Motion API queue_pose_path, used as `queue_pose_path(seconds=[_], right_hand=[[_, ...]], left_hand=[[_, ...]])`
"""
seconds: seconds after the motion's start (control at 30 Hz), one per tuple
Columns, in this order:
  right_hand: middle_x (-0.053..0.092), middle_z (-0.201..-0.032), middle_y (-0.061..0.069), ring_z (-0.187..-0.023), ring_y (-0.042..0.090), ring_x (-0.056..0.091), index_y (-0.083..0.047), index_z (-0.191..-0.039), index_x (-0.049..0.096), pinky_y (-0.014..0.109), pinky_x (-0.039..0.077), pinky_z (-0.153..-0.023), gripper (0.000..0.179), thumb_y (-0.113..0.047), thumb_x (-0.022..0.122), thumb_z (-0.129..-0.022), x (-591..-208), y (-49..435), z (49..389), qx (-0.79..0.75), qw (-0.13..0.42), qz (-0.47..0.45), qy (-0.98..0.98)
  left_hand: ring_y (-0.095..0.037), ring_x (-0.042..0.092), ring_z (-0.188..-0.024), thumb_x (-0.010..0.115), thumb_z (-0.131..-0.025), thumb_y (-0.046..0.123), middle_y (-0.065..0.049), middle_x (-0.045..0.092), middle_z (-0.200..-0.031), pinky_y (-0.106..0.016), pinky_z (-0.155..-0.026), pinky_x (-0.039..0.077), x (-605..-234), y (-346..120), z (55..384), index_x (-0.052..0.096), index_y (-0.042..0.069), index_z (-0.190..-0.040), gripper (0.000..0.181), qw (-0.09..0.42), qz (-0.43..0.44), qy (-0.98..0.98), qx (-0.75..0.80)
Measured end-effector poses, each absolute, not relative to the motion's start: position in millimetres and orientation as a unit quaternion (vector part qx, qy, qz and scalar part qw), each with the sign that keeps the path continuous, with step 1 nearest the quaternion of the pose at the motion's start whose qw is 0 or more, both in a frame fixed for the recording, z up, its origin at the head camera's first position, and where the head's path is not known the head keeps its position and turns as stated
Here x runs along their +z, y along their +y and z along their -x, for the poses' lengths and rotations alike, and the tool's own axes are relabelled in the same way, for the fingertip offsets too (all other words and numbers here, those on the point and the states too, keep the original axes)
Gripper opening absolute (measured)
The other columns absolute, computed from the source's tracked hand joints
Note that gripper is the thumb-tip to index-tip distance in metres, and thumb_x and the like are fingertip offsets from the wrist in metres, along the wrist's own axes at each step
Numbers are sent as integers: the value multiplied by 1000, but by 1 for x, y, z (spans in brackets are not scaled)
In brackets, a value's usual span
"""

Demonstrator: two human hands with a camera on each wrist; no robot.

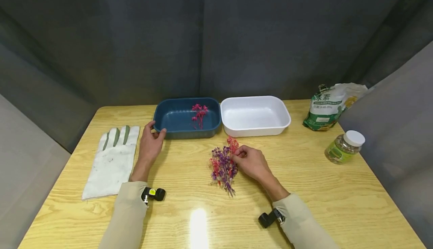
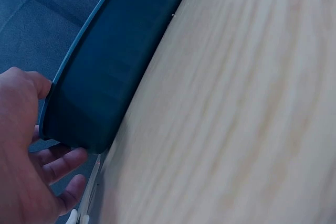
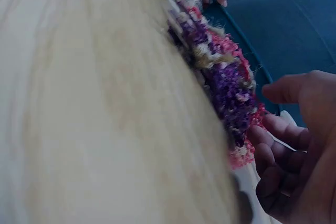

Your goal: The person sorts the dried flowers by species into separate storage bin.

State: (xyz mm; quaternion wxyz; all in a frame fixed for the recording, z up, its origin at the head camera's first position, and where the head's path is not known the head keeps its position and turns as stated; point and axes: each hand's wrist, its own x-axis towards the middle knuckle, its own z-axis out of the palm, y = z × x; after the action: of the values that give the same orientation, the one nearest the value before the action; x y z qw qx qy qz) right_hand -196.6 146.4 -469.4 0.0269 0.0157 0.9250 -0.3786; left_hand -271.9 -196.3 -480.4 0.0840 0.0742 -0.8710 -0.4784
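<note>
A dark blue plastic basin (image 1: 189, 133) stands at the back of the table, with a pink dried flower sprig (image 1: 200, 114) inside. My left hand (image 1: 151, 144) holds its front left corner; in the left wrist view the thumb (image 2: 42, 83) touches the rim and the other fingers (image 2: 65, 163) lie around the end. In front of the basin lies a bunch of purple and red dried flowers (image 1: 224, 166). At its right side my right hand (image 1: 252, 162) pinches a red dried flower sprig (image 1: 232, 142) between thumb and fingers; the fingertips partly hide its stem.
Touching the blue basin on its right is a white basin (image 1: 255, 132). A white work glove (image 1: 113, 162) lies at the left. On the right stand a green and white bag (image 1: 326, 108) and a jar with a white lid (image 1: 344, 147). Dark curtains (image 1: 203, 38) close off the back.
</note>
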Motion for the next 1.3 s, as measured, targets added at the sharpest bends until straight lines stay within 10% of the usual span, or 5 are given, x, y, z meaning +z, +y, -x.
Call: queue_pose_path(seconds=[1.3], right_hand=[[64, -74, 3, -61, 16, 56, -13, -87, 67, 26, 47, -58, 5, -18, 65, -86, -470, 145, 198, -538, -54, -46, 840]], left_hand=[[-28, 58, -107, 54, -96, 45, -14, 47, -141, -42, -89, 43, -481, -196, 272, 31, 13, -148, 65, 92, -66, -874, -472]])
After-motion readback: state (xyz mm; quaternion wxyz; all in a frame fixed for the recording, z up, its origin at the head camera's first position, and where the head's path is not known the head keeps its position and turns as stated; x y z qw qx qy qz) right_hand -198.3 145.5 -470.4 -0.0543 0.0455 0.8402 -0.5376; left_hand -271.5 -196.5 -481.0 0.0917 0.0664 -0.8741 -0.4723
